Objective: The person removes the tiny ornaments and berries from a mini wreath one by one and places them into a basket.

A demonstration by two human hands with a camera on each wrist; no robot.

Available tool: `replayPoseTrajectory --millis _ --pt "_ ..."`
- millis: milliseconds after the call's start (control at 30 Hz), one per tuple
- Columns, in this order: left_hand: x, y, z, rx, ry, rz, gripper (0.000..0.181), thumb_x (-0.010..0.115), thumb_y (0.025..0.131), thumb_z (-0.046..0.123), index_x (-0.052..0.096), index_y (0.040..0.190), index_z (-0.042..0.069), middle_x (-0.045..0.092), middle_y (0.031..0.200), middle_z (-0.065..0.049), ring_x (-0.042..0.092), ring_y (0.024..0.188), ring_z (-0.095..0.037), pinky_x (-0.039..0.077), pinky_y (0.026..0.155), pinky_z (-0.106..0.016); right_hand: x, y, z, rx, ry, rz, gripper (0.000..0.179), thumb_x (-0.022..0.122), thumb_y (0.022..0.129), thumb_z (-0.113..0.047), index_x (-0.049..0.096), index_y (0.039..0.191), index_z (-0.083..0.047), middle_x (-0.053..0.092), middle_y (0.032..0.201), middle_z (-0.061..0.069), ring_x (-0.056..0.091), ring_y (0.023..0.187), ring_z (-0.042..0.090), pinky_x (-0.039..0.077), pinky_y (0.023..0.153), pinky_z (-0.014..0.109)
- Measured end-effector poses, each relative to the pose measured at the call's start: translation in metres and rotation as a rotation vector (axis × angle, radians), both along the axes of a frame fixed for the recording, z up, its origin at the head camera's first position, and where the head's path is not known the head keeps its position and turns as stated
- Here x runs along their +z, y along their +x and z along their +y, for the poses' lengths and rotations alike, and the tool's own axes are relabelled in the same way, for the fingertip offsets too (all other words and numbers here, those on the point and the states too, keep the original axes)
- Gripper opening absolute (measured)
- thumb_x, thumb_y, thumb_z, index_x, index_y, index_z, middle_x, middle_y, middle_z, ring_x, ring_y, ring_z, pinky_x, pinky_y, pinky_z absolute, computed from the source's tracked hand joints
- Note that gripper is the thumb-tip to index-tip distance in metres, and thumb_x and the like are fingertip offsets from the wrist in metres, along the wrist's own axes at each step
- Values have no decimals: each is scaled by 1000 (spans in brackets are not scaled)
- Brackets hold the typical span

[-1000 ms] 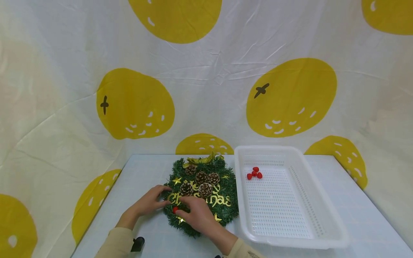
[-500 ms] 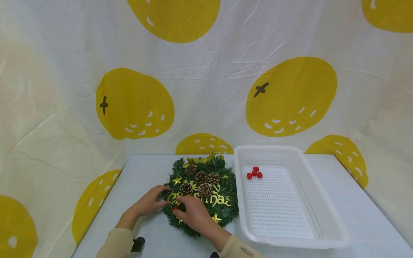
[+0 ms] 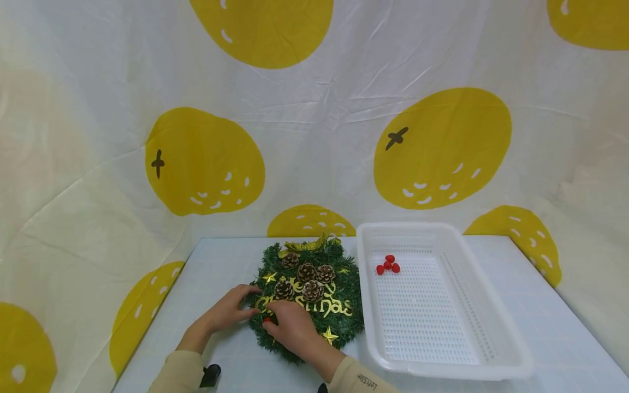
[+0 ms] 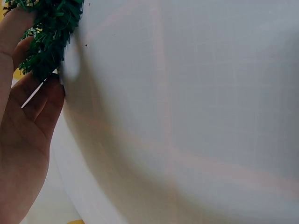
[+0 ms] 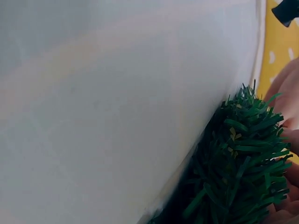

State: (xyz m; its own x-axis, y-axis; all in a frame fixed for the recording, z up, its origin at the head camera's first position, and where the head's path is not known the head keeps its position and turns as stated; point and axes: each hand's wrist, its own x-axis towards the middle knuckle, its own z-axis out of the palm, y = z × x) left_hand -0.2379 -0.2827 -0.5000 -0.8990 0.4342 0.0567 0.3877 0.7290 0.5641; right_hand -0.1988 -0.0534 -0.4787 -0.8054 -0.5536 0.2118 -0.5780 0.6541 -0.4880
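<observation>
A green Christmas wreath (image 3: 344,322) lies flat on the table, bearing pine cones (image 3: 312,291), gold stars (image 3: 330,335) and gold lettering (image 3: 331,307). My left hand (image 3: 227,311) grips the wreath's left edge between thumb and fingers; in the left wrist view, fingers (image 4: 46,105) reach beneath the green tinsel (image 4: 51,37). Over the wreath's lower left, my right hand (image 3: 295,327) pinches a small red berry (image 3: 267,320), partly hidden by thumb and fingertips. The right wrist view shows mostly wreath tinsel (image 5: 233,158), the hand being cut off at the edge.
To the right of the wreath stands a white plastic basket (image 3: 491,305), with several red berries (image 3: 387,265) near its back left. A gold bow (image 3: 307,245) tops the wreath. Behind the table (image 3: 231,256) hangs a fruit-print curtain (image 3: 319,142).
My right hand has shifted slightly left and closed in around the red berry, which shows less than before. The left hand keeps its place on the wreath's edge.
</observation>
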Motion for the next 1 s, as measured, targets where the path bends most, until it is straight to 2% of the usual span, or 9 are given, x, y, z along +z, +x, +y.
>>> replayPoseTrajectory --millis 200,367,600,767,1000 --pt "-1 2 0 10 0 -3 50 68 92 38 56 130 8 56 128 -11 51 122 -36 42 99 -56 -2 0 -3 12 45 65 34 74 89 -29 70 120 -15 70 114 -2 66 99 12 55 78 26" --pt "-2 2 0 13 -5 -6 50 69 92 37 55 131 9 56 129 -10 50 123 -34 41 100 -55 -4 2 -7 13 91 147 26 76 87 -29 73 111 -19 71 101 -7 65 81 6 51 61 22" --pt "-2 2 -1 3 -1 20 49 69 92 35 56 130 8 56 128 -11 51 122 -36 41 99 -56 -8 4 -11 -13 124 243 6 77 86 -24 71 87 -22 67 80 -11 57 60 2 41 46 19" --pt "-4 1 0 6 -10 26 48 69 92 35 56 130 8 56 128 -11 51 122 -36 42 99 -55 -9 6 -11 -1 144 304 9 78 85 -24 70 82 -22 69 82 -11 58 61 3 40 45 18" --pt "-2 1 1 9 -12 22 48 70 92 35 56 129 8 56 127 -11 50 122 -36 41 99 -56 -7 7 -10 10 205 333 10 80 83 -25 70 81 -22 67 82 -10 56 58 4 40 43 18"
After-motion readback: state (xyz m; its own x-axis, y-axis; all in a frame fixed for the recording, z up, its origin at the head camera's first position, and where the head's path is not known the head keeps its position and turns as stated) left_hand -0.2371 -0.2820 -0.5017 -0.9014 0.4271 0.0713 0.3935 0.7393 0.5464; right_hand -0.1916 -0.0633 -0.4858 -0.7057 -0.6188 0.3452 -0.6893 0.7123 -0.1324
